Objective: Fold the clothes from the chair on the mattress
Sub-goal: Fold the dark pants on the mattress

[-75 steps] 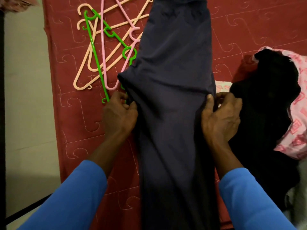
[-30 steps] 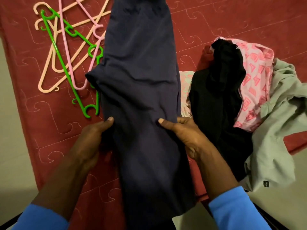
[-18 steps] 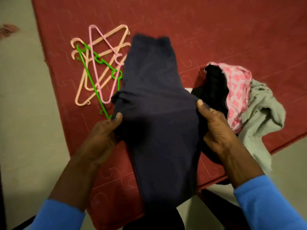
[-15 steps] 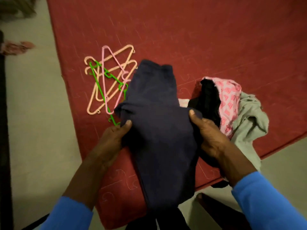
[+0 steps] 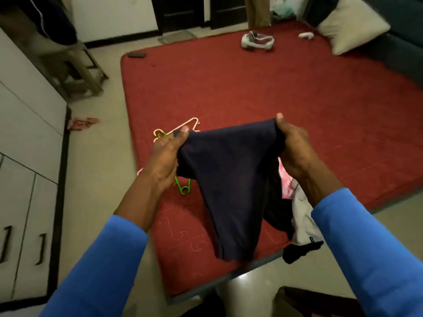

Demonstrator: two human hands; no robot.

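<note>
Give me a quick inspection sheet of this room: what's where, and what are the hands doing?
Surface: red mattress lying on the floor, quilted.
Job's things: navy garment held up above the mattress's near edge, hanging down; unfolded pile to its right.
Clutter: plastic hangers on the mattress under the left hand; shoe and pillow at the far end.
Grips: left hand and right hand each pinch a top corner of the garment.
Cables: nothing seen.
Surroundings: white cabinets at left, chair beyond, slippers on the floor.
</note>
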